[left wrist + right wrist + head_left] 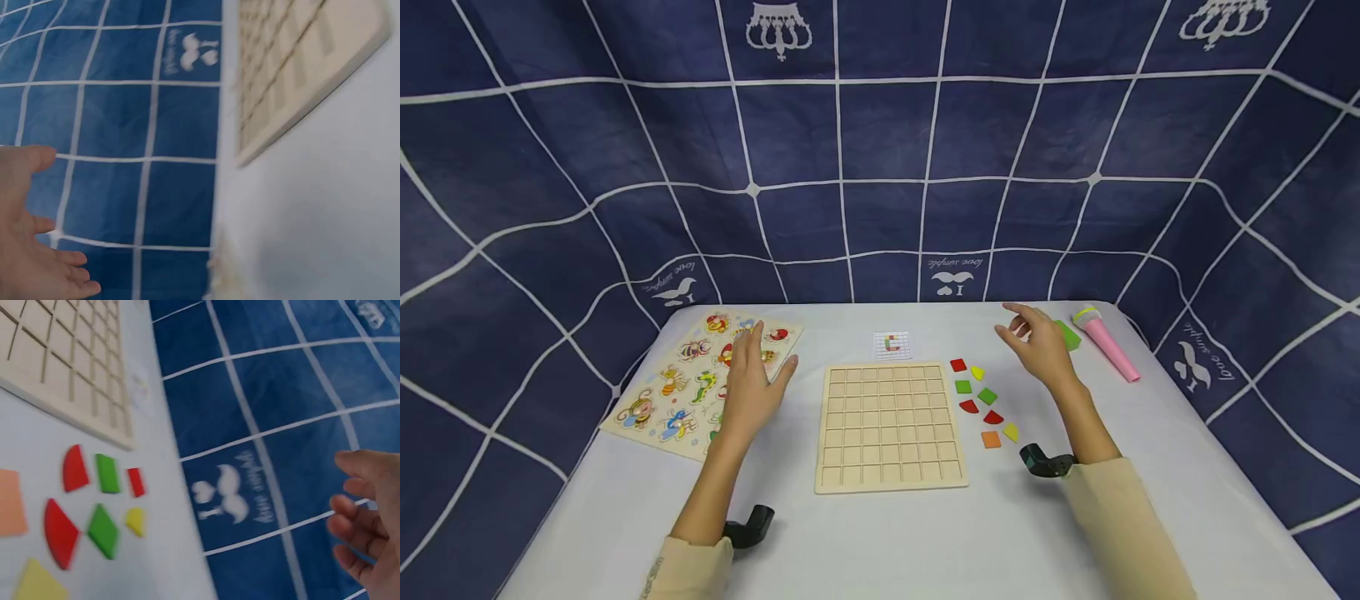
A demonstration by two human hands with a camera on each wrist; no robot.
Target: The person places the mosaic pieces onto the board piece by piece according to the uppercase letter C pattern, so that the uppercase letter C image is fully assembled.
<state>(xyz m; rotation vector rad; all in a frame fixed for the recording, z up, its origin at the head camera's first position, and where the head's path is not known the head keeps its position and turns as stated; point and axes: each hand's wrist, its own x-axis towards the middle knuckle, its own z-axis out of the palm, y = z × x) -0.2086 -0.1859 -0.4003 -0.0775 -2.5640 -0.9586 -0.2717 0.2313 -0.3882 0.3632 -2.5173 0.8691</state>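
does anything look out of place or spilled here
Nothing looks spilled. The pink microphone, far right, seems unrelated to the colored shapes and grid board; the insect-picture board, left, lies at an angle to that grid.

Matt, wood-like grid board [890,430], smooth matt tiles [987,397], plastic-looking pink microphone [1112,347], rippled cloth curtain [880,133]

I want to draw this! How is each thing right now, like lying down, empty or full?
Left hand: raised, holding nothing
Right hand: raised, relaxed, holding nothing
Grid board: lying flat, no pieces in its squares
Coloured pieces: loose, lying beside the board
Little card: flat, pattern facing up
Bug puzzle: flat, pictures facing up
Pink microphone: lying down; can't tell if switched on
Green block: partly hidden
Blue curtain: hanging
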